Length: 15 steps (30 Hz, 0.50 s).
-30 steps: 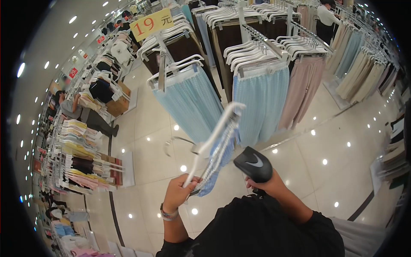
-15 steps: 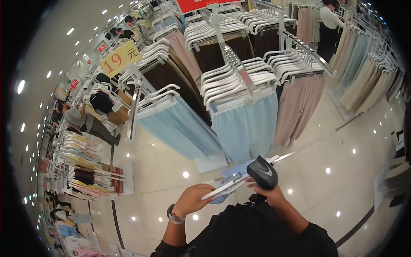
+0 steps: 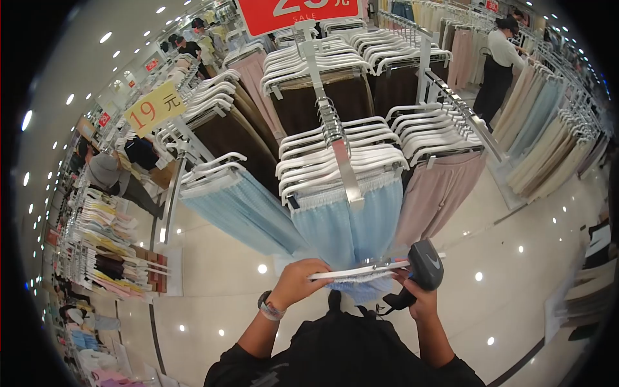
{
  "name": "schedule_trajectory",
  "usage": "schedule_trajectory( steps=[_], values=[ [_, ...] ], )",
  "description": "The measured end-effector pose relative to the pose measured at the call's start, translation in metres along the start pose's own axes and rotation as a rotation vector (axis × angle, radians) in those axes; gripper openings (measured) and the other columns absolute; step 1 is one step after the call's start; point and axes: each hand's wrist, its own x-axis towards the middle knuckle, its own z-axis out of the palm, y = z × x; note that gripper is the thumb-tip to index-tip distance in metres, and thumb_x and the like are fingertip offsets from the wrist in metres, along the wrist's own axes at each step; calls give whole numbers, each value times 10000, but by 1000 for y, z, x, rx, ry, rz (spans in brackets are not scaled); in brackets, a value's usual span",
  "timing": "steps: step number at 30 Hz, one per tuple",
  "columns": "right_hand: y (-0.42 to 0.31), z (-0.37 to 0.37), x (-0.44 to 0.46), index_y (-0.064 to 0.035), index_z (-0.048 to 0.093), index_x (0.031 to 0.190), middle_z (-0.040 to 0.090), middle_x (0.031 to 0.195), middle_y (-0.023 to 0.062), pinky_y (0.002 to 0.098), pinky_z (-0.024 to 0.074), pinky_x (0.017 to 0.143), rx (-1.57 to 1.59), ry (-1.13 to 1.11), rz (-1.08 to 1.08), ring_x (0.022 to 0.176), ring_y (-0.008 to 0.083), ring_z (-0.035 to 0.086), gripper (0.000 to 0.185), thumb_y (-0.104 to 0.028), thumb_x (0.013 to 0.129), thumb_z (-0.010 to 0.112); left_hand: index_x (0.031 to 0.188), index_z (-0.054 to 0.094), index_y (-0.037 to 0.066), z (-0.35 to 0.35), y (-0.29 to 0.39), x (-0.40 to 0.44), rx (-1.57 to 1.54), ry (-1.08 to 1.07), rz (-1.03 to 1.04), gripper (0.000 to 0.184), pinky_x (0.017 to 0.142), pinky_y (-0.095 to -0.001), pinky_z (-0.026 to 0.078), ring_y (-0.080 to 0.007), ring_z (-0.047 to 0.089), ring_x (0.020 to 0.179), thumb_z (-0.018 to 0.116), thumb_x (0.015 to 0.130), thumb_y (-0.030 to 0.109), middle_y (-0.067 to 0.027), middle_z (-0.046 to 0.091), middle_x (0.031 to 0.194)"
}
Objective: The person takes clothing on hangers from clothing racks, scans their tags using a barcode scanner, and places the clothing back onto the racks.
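A white hanger point(image 3: 361, 271) lies nearly level across the lower middle, with a light blue garment point(image 3: 364, 290) hanging from it. My left hand point(image 3: 300, 282) is closed on the hanger's left end. In my right hand point(image 3: 416, 293) is a black scanner point(image 3: 425, 266), its head up; the fingers also reach the hanger's right part. Just beyond the hanger, light blue pants point(image 3: 348, 222) hang on a rack of white hangers point(image 3: 342, 164). Pink pants point(image 3: 438, 193) hang to their right.
More blue pants point(image 3: 242, 213) hang at left. A metal rack arm point(image 3: 348, 174) points towards me. A red sign point(image 3: 300, 14) and a yellow sign point(image 3: 155, 108) stand above the racks. One person point(image 3: 500, 64) is at the upper right, another point(image 3: 109, 174) at the left.
The held hanger has swung from steeply tilted to nearly level, and my right hand with the scanner has moved right and come to its right part. The racks appear nearer, and the red sign has come into view.
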Motion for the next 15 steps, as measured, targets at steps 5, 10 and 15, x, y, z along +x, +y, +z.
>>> schedule_trajectory(
  steps=[5, 10, 15],
  values=[
    [-16, 18, 32, -4, 428, 1358, 519, 1310, 184, 447, 463, 953, -74, 79, -145, 1144, 309, 562, 625, -7, 770, 639, 775, 687, 44, -16, -12, 47, 39, 166, 76, 182, 622, -315, 503, -247, 646, 684, 783, 728, 192, -64, 676, 774],
    [-26, 39, 65, -11, 408, 1371, 509, 1326, 183, 436, 473, 940, -133, 143, -252, 1155, 306, 554, 640, -3, 774, 638, 781, 680, 22, -31, -17, 97, -72, 142, 186, 179, 615, -308, 497, -253, 645, 694, 769, 747, 174, -86, 673, 797],
    [-18, 58, 96, -31, 400, 1382, 516, 1319, 186, 429, 468, 935, -209, 259, -250, 1157, 322, 545, 685, -69, 760, 684, 801, 683, 11, -45, -47, 124, -145, 107, 226, 166, 640, -301, 500, -257, 648, 721, 753, 765, 157, -97, 673, 817]
  ],
)
